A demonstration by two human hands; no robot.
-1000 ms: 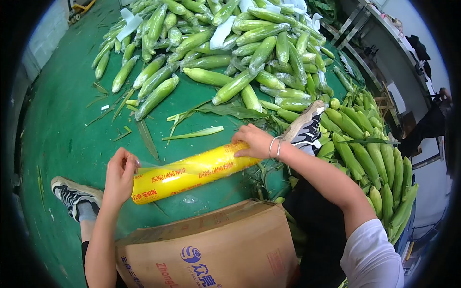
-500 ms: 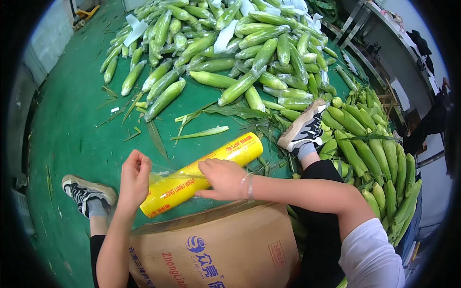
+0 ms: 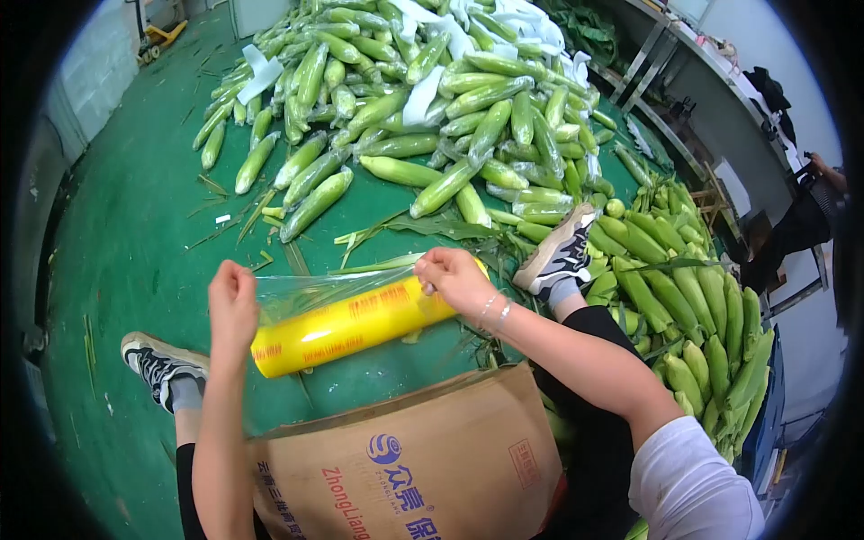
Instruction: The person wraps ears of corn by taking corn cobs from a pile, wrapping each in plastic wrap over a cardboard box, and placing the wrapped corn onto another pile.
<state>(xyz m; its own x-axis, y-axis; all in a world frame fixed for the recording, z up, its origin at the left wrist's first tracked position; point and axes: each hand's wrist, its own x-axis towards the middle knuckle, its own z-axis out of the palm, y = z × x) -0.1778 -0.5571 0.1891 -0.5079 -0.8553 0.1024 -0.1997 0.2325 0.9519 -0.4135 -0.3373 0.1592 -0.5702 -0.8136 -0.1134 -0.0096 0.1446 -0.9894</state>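
A yellow roll of plastic wrap (image 3: pixel 346 328) with red print lies slantwise on the green floor, in front of a brown cardboard box. A clear sheet of film (image 3: pixel 315 286) stretches between my two hands above the roll. My left hand (image 3: pixel 232 304) is closed on the film's left edge, beside the roll's left end. With thumb and fingers pinched, my right hand (image 3: pixel 457 281) grips the film's right side and covers part of the roll's right end.
The cardboard box (image 3: pixel 405 450) stands between my legs. Ahead lies a large heap of film-wrapped corn cobs (image 3: pixel 423 117). Unwrapped corn (image 3: pixel 693 306) is piled at right, by my shoe (image 3: pixel 562 252). Loose leaves lie about the floor. A person (image 3: pixel 796 216) is at the far right.
My right hand has lifted off the roll's middle and moved up and right, now pinching film. The film has been drawn out wide between both hands, and the roll has turned and shifted.
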